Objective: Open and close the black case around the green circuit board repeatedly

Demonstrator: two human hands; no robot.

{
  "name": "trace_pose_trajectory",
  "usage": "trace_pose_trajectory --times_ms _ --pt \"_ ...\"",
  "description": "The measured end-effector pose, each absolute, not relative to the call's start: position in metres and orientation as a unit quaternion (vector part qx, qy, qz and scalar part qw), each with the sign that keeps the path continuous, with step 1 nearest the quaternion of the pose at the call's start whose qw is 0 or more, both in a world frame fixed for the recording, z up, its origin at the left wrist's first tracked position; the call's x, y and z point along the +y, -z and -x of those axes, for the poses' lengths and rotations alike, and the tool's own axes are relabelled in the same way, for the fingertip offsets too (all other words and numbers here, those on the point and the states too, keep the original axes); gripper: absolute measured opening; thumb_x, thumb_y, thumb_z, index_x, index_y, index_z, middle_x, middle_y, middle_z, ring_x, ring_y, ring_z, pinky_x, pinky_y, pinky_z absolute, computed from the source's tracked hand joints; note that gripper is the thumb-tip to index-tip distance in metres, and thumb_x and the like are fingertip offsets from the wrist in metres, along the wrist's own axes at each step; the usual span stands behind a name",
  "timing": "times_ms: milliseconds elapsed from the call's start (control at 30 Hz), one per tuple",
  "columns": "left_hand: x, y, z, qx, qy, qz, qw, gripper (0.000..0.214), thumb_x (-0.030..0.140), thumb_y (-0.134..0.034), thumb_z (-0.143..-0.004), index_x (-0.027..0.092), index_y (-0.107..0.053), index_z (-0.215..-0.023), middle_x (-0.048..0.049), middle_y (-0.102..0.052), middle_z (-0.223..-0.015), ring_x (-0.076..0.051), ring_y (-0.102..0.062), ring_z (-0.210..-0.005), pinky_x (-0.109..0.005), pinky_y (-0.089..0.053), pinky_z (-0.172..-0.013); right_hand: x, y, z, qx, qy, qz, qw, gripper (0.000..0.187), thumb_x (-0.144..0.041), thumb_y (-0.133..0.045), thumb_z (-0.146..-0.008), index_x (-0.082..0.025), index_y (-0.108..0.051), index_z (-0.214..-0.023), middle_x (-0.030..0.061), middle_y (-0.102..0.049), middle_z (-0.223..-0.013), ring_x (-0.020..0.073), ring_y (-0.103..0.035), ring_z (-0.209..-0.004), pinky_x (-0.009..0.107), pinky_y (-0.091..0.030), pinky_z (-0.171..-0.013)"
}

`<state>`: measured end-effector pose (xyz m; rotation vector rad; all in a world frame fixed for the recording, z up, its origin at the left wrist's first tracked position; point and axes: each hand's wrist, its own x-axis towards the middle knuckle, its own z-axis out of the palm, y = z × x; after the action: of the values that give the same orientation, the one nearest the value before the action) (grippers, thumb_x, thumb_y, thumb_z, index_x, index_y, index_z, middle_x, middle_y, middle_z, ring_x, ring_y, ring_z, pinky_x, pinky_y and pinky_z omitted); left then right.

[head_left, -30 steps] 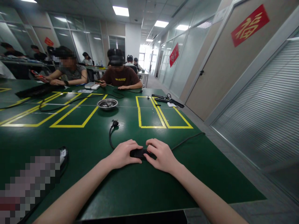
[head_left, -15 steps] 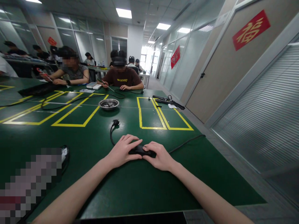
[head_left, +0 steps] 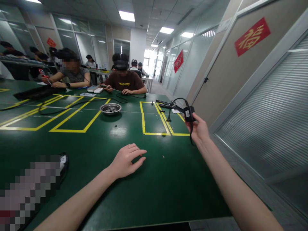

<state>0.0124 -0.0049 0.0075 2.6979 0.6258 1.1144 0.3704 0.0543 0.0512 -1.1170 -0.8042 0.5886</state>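
My right hand point(head_left: 200, 131) grips a black power adapter point(head_left: 189, 114) with a pale label, raised over the right edge of the green table point(head_left: 149, 192). The adapter's cord loops over to the left, and its plug point(head_left: 168, 118) dangles above a taped rectangle. More cable hangs below the adapter beside my wrist. Resting low over the table's middle, my left hand point(head_left: 127, 160) holds nothing, its thumb and fingers apart. A tiny pale scrap point(head_left: 163, 157) lies to its right.
A metal bowl point(head_left: 110, 109) with small parts stands beyond my left hand. Black rod-like parts point(head_left: 165, 105) lie at the far right. Yellow tape point(head_left: 156, 133) marks rectangles. A pixelated object point(head_left: 31, 189) lies at near left. Two people point(head_left: 125, 80) work across the table.
My right hand has lifted the adapter off the table and carried it right and away from me, cord and plug trailing. My left hand has let go and stays in nearly the same place.
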Motion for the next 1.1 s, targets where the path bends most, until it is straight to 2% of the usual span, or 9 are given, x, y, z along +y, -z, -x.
trace_pose_trajectory --times_ms 67,167,267,367,600,767,900,1100 --pt "-0.005 -0.007 -0.013 0.215 -0.362 -0.903 0.087 0.022 0.026 -0.054 -0.098 0.017 -0.071 -0.109 -0.0062 -0.075 -0.088 -0.018 -0.066 -0.081 -0.033 -0.053 -0.074 0.069 -0.046 -0.385 -0.397 -0.125 0.568 0.71 0.03 -0.05 -0.064 -0.078 -0.021 -0.057 -0.083 0.0048 -0.072 -0.083 0.0206 -0.07 -0.078 0.031 -0.058 -0.067" --pt "-0.006 -0.006 -0.013 0.225 -0.346 -0.906 0.097 0.022 0.026 -0.055 -0.098 0.016 -0.072 -0.108 -0.006 -0.075 -0.087 -0.019 -0.066 -0.081 -0.033 -0.052 -0.073 0.084 -0.03 -0.394 -0.472 -0.005 0.675 0.567 0.029 -0.048 -0.064 -0.077 -0.02 -0.06 -0.084 0.0079 -0.075 -0.091 0.0232 -0.07 -0.085 0.034 -0.056 -0.075" --pt "-0.007 -0.004 -0.014 0.236 -0.332 -0.906 0.112 0.022 0.027 -0.056 -0.098 0.017 -0.072 -0.108 -0.0053 -0.075 -0.087 -0.018 -0.067 -0.081 -0.032 -0.052 -0.074 0.093 -0.011 -0.396 -0.484 0.009 0.716 0.502 0.022 -0.04 -0.069 -0.07 -0.02 -0.063 -0.078 0.0111 -0.075 -0.089 0.029 -0.069 -0.088 0.039 -0.053 -0.082" --pt "-0.008 -0.003 -0.015 0.245 -0.321 -0.906 0.127 0.022 0.027 -0.056 -0.098 0.018 -0.072 -0.108 -0.0048 -0.075 -0.086 -0.018 -0.067 -0.081 -0.031 -0.052 -0.074 0.1 0.006 -0.397 -0.471 0.021 0.759 0.448 0.019 -0.036 -0.067 -0.071 -0.02 -0.068 -0.08 0.0144 -0.075 -0.09 0.0338 -0.068 -0.093 0.044 -0.051 -0.085" --pt "-0.01 -0.002 -0.014 0.252 -0.303 -0.907 0.146 0.023 0.027 -0.054 -0.098 0.017 -0.072 -0.109 -0.0054 -0.076 -0.088 -0.018 -0.067 -0.08 -0.033 -0.053 -0.077 0.112 0.026 -0.408 -0.507 0.021 0.794 0.335 0.024 -0.038 -0.069 -0.076 -0.02 -0.073 -0.092 0.0124 -0.075 -0.097 0.0306 -0.068 -0.092 0.037 -0.051 -0.078" --pt "-0.011 -0.003 -0.013 0.255 -0.29 -0.91 0.151 0.024 0.028 -0.053 -0.098 0.018 -0.073 -0.108 -0.006 -0.075 -0.088 -0.018 -0.067 -0.08 -0.033 -0.054 -0.078 0.109 0.026 -0.423 -0.527 0.023 0.801 0.283 0.036 -0.04 -0.068 -0.08 -0.021 -0.077 -0.109 0.0144 -0.073 -0.107 0.0335 -0.066 -0.1 0.039 -0.05 -0.077" --pt "-0.011 -0.004 -0.012 0.254 -0.287 -0.909 0.165 0.023 0.028 -0.054 -0.098 0.019 -0.073 -0.108 -0.006 -0.076 -0.09 -0.018 -0.068 -0.081 -0.033 -0.054 -0.079 0.102 0.028 -0.43 -0.558 0.033 0.784 0.268 0.045 -0.039 -0.065 -0.082 -0.023 -0.074 -0.124 0.0124 -0.07 -0.118 0.0302 -0.067 -0.098 0.037 -0.051 -0.076" --pt "-0.012 -0.005 -0.012 0.255 -0.279 -0.91 0.17 0.023 0.027 -0.054 -0.098 0.019 -0.073 -0.107 -0.0055 -0.077 -0.089 -0.018 -0.069 -0.08 -0.032 -0.054 -0.077 0.099 0.029 -0.427 -0.55 0.052 0.779 0.297 0.044 -0.038 -0.061 -0.085 -0.021 -0.073 -0.124 0.0131 -0.074 -0.116 0.0324 -0.067 -0.104 0.041 -0.053 -0.085"
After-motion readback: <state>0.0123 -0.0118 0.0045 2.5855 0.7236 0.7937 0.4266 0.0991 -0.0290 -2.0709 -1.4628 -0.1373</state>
